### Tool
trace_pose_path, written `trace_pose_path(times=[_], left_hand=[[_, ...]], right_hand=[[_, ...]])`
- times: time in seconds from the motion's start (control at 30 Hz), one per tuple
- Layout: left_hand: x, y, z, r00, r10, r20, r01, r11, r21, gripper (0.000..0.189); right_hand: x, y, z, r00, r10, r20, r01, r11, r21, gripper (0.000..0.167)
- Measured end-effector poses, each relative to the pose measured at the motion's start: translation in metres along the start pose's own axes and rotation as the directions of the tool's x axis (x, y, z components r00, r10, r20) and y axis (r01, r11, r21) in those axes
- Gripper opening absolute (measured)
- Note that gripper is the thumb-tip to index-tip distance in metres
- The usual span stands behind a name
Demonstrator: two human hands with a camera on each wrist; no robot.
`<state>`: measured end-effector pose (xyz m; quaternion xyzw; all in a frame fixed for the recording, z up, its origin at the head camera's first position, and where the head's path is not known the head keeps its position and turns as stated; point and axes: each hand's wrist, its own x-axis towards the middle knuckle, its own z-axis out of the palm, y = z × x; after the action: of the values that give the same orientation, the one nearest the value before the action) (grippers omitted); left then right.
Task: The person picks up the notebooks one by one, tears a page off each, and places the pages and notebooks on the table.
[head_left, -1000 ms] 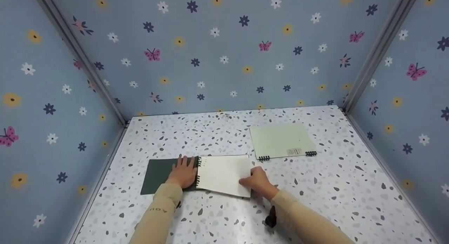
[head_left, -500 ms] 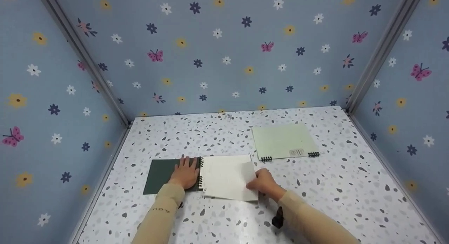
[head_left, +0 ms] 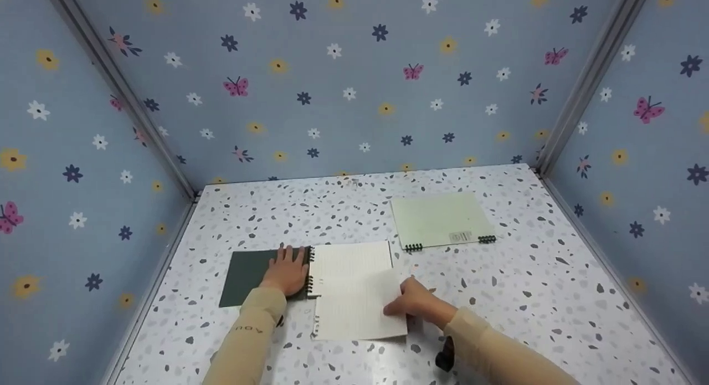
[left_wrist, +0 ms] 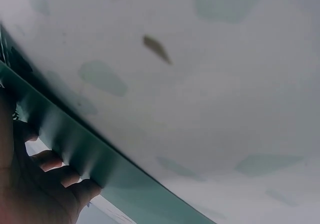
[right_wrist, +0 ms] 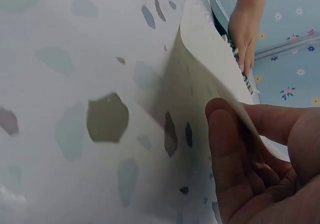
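A spiral notebook lies spread on the table in the head view, its dark green cover to the left and its cream lined pages to the right of the black rings. My left hand presses on the cover beside the rings, fingers extended and spread. A sheet of paper with a ragged, holed left edge lies off the rings, overlapping the lower part of the pages. My right hand pinches its right edge between thumb and fingers. In the right wrist view the sheet bows up from the table.
A second spiral notebook, pale green with black rings and a small label, lies farther back on the right. Flower-patterned blue walls with grey metal corner posts enclose the speckled white table at the back and sides.
The sheet has come off the rings and slid toward me with my right hand, uncovering lined pages beneath. My left hand stays on the cover.
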<state>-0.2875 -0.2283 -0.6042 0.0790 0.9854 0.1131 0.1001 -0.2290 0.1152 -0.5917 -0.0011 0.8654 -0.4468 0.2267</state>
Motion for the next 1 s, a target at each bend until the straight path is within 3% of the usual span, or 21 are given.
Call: trace_pose_path(times=[0.23,0.37,0.5,0.67,0.8,1.0], left_hand=[[0.005,0.001,0.000,0.999,-0.046,0.020,0.046,0.999,0.005,0.060],[0.009,-0.002,0.001,0.997,-0.069,0.040,0.069,0.998,0.013,0.061],[0.012,-0.005,0.000,0.996,-0.079,0.040,0.079,0.997,0.018,0.061],[0.017,-0.007,-0.001,0.997,-0.075,0.032,0.074,0.997,0.021,0.061],[0.017,-0.008,-0.001,0.997,-0.067,0.027,0.067,0.998,0.007,0.060],[0.015,-0.021,-0.001,0.999,-0.053,0.011,0.053,0.998,-0.043,0.063]], right_hand=[[-0.015,-0.007,0.016,0.994,-0.029,0.103,0.027,0.999,0.021,0.022],[-0.016,-0.005,0.024,0.996,-0.027,0.084,0.026,1.000,0.002,0.022],[-0.014,-0.002,0.025,1.000,-0.026,0.017,0.027,0.999,-0.028,0.023],[-0.009,-0.001,0.020,0.999,-0.031,-0.022,0.028,0.991,-0.128,0.028],[-0.009,0.000,0.014,0.996,-0.089,-0.001,0.087,0.974,-0.209,0.035],[-0.008,-0.003,-0.001,0.994,-0.108,-0.029,0.090,0.926,-0.366,0.046]])
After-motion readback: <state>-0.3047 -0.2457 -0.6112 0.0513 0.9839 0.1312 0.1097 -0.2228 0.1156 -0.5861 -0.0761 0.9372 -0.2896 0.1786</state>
